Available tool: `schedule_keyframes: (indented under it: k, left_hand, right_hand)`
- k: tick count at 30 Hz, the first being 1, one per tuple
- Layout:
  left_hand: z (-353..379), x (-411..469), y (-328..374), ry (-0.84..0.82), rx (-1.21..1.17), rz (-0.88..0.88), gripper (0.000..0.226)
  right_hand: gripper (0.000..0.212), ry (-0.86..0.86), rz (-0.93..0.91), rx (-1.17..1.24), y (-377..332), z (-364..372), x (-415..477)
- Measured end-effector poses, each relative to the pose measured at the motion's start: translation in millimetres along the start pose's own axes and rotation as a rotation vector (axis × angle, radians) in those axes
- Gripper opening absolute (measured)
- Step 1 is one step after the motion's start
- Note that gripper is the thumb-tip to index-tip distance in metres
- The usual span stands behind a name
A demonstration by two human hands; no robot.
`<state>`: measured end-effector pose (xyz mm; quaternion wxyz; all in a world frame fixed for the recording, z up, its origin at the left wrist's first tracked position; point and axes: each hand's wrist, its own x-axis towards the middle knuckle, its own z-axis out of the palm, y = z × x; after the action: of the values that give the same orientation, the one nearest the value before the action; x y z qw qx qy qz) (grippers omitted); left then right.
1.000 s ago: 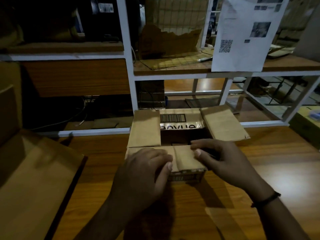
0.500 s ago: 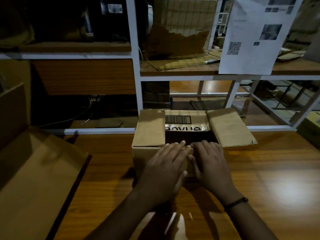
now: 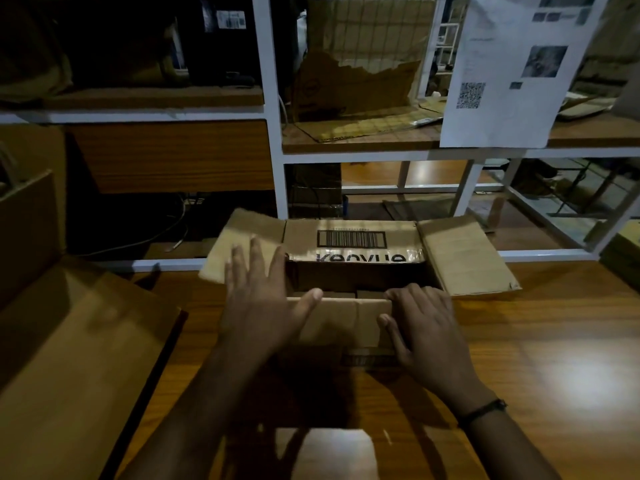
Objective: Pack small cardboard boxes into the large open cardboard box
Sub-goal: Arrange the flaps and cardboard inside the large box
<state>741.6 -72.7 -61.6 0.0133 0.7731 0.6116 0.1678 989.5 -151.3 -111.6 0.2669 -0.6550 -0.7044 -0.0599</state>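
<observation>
Head view: the large box (image 3: pixel 353 271) sits mid-worktop (image 3: pixel 540 358), flaps spread. The left hand (image 3: pixel 263 306) lies flat at its nine o'clock flap (image 3: pixel 239 244), fingers (image 3: pixel 258 258) splayed wide, gripping nothing. The right hand (image 3: pixel 422 323) pinches the near flap (image 3: pixel 343 323) at six o'clock. Small boxes (image 3: pixel 346 294) peek from inside, dim. A flat cardboard sheet (image 3: pixel 69 358) lies at eight o'clock.

Left hand (image 3: pixel 263 299) flat, fingers spread — right hand (image 3: pixel 420 327) curled, palm down, both forearms extended forward
</observation>
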Motion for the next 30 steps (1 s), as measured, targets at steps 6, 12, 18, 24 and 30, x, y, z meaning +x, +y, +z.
schedule_keyframes:
  k: [6, 12, 18, 24, 30]
  left_hand:
    - [32, -16, -21, -0.05, -0.447, -0.048, 0.07]
    - [32, -16, -30, -0.041, -0.5, -0.014, 0.055]
    - [24, -26, -22, -0.086, -0.459, -0.033, 0.038]
    - [32, -33, -29, -0.016, -0.446, -0.007, 0.054]
    - [22, -41, -26, -0.035, -0.456, 0.012, 0.048]
  right_hand:
    - [0.034, 0.011, 0.005, -0.02, -3, 2, 3]
    - [0.033, -0.188, 0.083, -0.031, -16, -22, 12]
    - [0.072, -0.378, 0.16, -0.125, -29, -30, 49]
    - [0.084, -0.359, 0.287, 0.003, -31, -13, 81]
    - [0.076, -0.042, 0.14, 0.192, -48, -17, 95]
